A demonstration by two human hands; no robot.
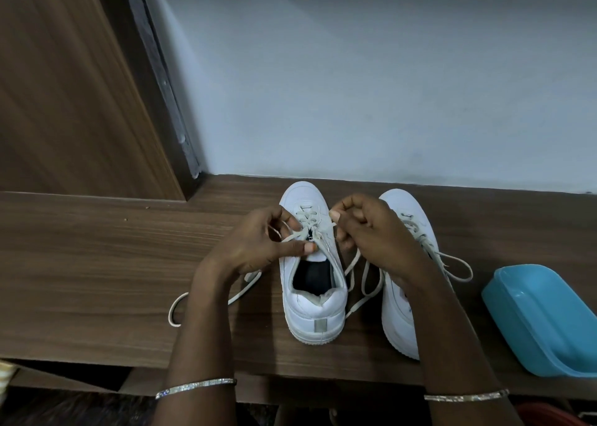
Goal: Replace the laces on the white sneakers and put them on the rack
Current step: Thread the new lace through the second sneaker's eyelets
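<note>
- Sneakers: 2, white, side by side, toes to the wall, heels toward me.
- The first sneaker (311, 309) sits directly between my two hands, with its tongue and dark insole showing just below my fingers.
- The second sneaker (396, 315) is just outboard of my right hand, partly covered by my right wrist and forearm.
- Laces: 2, cream.
- The lace (307, 217) crisscrosses the front eyelets of the first sneaker, just ahead of my fingertips. One loose tail runs out under my left wrist and curls on the top. The other hangs below my right hand, between the shoes.
- The second lace (457, 265) is threaded on the second sneaker, with a loop lying right of my right hand.
- left hand (255, 244): thumb and fingers closed in a pinch on the lace at the left eyelet row.
- right hand (374, 231): fingers curled tight around the lace at the right eyelet row. My knuckles hide the exact contact point.
- bangles (195, 387): 2, thin, silver, one per wrist.
- blue tub (542, 322): 1, plastic, well right of my right hand, beyond the second sneaker.
- Surface: a dark brown grained wooden top (97, 264) under both hands. Its front edge runs below my wrists, with a dark gap beneath it.
- Room: a pale wall (355, 70) straight ahead of my fingertips meets the back of the top.
- A wooden panel (64, 86) stands up-left of my left hand, with a dark strip (161, 70) between it and the wall.
</note>
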